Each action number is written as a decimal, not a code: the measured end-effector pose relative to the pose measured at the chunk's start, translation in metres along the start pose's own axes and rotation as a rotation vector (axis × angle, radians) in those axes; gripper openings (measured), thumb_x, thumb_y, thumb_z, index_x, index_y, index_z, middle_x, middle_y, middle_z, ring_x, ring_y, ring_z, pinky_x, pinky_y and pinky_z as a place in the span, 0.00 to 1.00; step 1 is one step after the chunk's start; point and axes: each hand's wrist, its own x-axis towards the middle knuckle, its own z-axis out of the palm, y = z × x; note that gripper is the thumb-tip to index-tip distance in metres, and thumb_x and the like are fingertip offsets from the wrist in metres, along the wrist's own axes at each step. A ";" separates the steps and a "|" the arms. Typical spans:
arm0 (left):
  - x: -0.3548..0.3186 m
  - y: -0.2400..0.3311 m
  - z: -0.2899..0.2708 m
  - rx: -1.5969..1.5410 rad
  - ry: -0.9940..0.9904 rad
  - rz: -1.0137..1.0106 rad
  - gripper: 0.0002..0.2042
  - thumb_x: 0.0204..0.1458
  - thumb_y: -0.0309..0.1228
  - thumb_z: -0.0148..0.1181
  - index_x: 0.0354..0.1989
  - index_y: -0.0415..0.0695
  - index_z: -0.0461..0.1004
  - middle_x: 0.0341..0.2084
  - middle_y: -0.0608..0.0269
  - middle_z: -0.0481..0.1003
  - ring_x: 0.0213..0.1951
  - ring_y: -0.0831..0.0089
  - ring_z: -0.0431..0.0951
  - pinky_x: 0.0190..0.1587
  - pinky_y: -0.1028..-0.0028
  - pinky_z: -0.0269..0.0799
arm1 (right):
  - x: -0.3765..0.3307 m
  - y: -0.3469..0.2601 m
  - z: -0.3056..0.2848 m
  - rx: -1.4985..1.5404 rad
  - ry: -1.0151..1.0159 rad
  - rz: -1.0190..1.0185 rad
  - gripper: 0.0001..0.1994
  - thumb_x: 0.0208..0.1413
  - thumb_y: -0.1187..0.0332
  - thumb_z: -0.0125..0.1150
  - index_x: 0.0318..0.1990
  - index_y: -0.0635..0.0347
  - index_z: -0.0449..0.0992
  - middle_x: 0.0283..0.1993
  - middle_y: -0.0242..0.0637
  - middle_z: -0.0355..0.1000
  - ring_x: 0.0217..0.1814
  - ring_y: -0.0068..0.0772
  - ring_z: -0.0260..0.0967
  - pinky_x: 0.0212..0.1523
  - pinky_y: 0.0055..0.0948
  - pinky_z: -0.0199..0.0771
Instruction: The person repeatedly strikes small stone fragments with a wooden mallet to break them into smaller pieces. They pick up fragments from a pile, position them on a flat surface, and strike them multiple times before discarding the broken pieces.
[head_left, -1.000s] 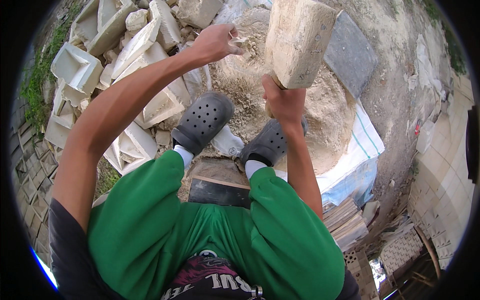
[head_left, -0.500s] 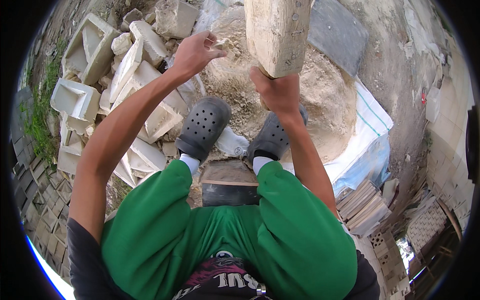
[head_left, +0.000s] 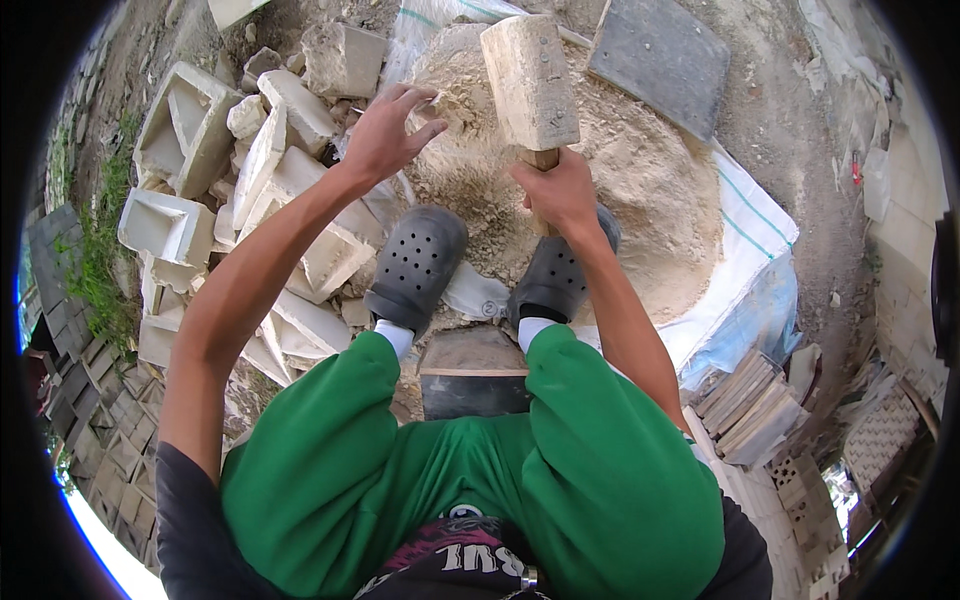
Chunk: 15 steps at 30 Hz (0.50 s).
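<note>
A wooden mallet (head_left: 530, 85) with a thick, blocky, pale head is in my right hand (head_left: 562, 190), which is wrapped round its short handle. The mallet head is over crushed, sandy rubble (head_left: 640, 200) heaped between and beyond my feet. To the left of it, my left hand (head_left: 388, 135) is held over the heap's edge with fingers curved and apart, nothing visible in them. Some dust blurs the ground between the hand and the mallet.
Broken pale blocks (head_left: 300, 190) are piled at the left. A white woven sheet (head_left: 750, 215) lies under the heap, with a dark flat slab (head_left: 662, 65) beyond. Grey clogs (head_left: 418, 262) flank the heap's near edge. Stacked thin tiles (head_left: 752, 410) sit at the right.
The mallet has come down from nearer the camera toward the heap, my right hand still round its handle. My left hand's fingers have spread. The whole view has shifted slightly.
</note>
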 end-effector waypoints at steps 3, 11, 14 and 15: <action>-0.001 -0.004 0.003 0.021 0.007 0.098 0.24 0.54 0.39 0.70 0.56 0.39 0.76 0.48 0.51 0.76 0.51 0.53 0.78 0.54 0.60 0.73 | -0.004 0.002 -0.009 0.089 0.024 0.045 0.19 0.48 0.60 0.67 0.40 0.69 0.79 0.28 0.42 0.80 0.23 0.30 0.78 0.29 0.32 0.78; 0.005 0.001 0.011 0.017 0.009 0.019 0.26 0.50 0.38 0.74 0.56 0.40 0.75 0.47 0.54 0.77 0.45 0.58 0.81 0.46 0.63 0.77 | 0.000 0.010 -0.008 0.086 0.035 0.035 0.19 0.48 0.60 0.67 0.38 0.70 0.79 0.24 0.41 0.78 0.22 0.32 0.78 0.28 0.32 0.78; 0.011 0.006 0.013 0.005 0.029 0.015 0.26 0.50 0.38 0.74 0.56 0.40 0.76 0.45 0.54 0.77 0.43 0.58 0.81 0.46 0.63 0.77 | -0.002 0.007 -0.007 0.062 0.031 0.032 0.19 0.48 0.59 0.66 0.38 0.69 0.80 0.24 0.42 0.78 0.22 0.32 0.78 0.29 0.33 0.78; 0.014 0.007 0.014 0.004 0.034 0.020 0.26 0.50 0.38 0.74 0.56 0.40 0.76 0.45 0.54 0.77 0.42 0.58 0.81 0.45 0.63 0.77 | -0.004 0.005 -0.008 0.039 0.028 0.035 0.19 0.48 0.59 0.66 0.38 0.69 0.80 0.24 0.42 0.78 0.22 0.32 0.78 0.29 0.33 0.78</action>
